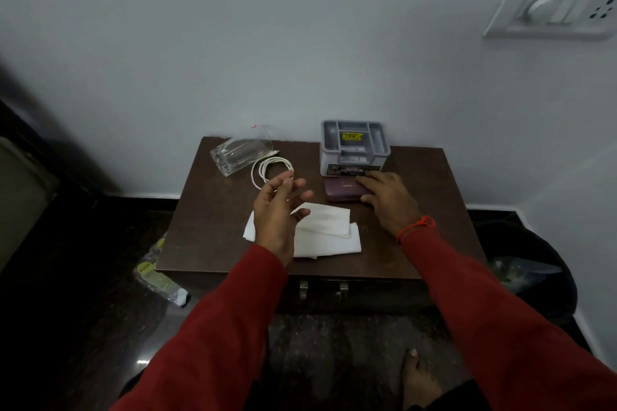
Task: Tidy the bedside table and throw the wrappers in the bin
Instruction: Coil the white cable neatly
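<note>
A pale wall (300, 43) backs the dark wooden bedside table (207, 230); a black bin (541, 277) stands right, a wrapper (157, 277) on the floor left. White tissues (330, 233) lie centre. The left hand (280, 210) hovers open; the right hand (387, 197) rests flat on a purple case (344, 190).

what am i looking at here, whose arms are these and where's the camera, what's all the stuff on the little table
There is no machine. One camera sits on a person's head, looking down at their own arms in red sleeves. The left hand hovers open and holds nothing. The right hand rests on a purple case; whether it grips it is unclear. The brown bedside table also carries white tissues, a coiled white cable, a clear plastic wrapper and a grey organiser box. Another wrapper lies on the floor to the left, and a dark bin stands to the right.
</note>
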The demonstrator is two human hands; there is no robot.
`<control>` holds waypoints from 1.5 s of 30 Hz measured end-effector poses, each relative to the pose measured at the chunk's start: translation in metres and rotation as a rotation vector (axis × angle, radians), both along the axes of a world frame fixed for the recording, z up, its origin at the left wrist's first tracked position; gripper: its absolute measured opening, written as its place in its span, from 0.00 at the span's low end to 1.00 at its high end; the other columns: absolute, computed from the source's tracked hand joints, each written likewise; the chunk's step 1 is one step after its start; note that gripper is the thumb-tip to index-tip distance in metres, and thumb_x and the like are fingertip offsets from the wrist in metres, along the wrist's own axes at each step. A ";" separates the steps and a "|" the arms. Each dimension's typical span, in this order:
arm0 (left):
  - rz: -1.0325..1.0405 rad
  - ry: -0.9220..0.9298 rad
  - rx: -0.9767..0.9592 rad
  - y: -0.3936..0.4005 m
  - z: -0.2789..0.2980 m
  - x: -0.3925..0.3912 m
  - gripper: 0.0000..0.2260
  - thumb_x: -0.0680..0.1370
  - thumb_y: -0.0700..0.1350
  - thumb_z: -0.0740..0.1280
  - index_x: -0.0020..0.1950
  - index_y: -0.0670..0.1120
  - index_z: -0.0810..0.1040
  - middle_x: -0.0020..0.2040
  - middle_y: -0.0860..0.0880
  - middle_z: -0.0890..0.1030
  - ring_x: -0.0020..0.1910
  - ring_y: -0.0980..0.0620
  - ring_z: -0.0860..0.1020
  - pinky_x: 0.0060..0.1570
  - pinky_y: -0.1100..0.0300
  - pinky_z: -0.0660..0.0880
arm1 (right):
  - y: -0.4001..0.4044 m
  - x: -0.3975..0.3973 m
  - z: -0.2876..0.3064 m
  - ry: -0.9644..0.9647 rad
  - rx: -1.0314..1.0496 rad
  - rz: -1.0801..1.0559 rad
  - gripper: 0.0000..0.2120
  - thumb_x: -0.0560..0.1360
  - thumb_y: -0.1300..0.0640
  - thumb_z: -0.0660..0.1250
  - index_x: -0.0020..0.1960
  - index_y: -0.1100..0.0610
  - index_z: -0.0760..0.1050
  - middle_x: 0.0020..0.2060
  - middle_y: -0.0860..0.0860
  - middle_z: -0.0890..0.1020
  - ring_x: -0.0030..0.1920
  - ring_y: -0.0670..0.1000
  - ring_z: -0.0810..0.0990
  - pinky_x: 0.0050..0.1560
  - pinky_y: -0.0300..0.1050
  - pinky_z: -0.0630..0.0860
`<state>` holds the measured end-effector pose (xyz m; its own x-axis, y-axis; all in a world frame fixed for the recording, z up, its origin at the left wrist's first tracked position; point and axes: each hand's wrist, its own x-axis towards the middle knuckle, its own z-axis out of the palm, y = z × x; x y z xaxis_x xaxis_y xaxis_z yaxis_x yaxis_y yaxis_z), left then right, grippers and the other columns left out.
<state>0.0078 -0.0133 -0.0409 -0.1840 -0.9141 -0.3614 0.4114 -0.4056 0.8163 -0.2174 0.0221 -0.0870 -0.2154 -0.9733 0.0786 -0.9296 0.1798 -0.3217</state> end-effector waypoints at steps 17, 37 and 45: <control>0.386 -0.004 0.103 -0.023 0.012 0.040 0.11 0.82 0.38 0.60 0.62 0.50 0.73 0.54 0.50 0.79 0.50 0.50 0.81 0.41 0.58 0.77 | -0.029 0.056 0.047 0.085 -0.458 0.284 0.12 0.79 0.55 0.60 0.53 0.59 0.80 0.47 0.54 0.81 0.49 0.56 0.77 0.53 0.50 0.74; 0.373 -0.060 0.065 -0.034 0.010 0.057 0.10 0.82 0.40 0.60 0.56 0.52 0.78 0.51 0.53 0.82 0.45 0.54 0.80 0.36 0.61 0.74 | -0.112 0.122 0.020 -0.262 -0.421 -0.061 0.11 0.79 0.56 0.62 0.50 0.60 0.81 0.48 0.56 0.83 0.50 0.56 0.79 0.53 0.49 0.75; 0.198 -0.196 -0.318 -0.016 0.017 0.038 0.13 0.81 0.47 0.66 0.64 0.57 0.75 0.64 0.58 0.78 0.67 0.53 0.76 0.66 0.45 0.74 | -0.083 0.117 0.101 -0.596 -0.592 -0.040 0.08 0.79 0.57 0.64 0.48 0.60 0.81 0.37 0.46 0.80 0.38 0.46 0.77 0.41 0.44 0.76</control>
<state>0.0458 -0.0293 -0.0241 0.0504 -0.9965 -0.0663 0.2809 -0.0496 0.9585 -0.1008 -0.0605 0.0144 -0.4163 -0.7980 0.4358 -0.5710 -0.1435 -0.8083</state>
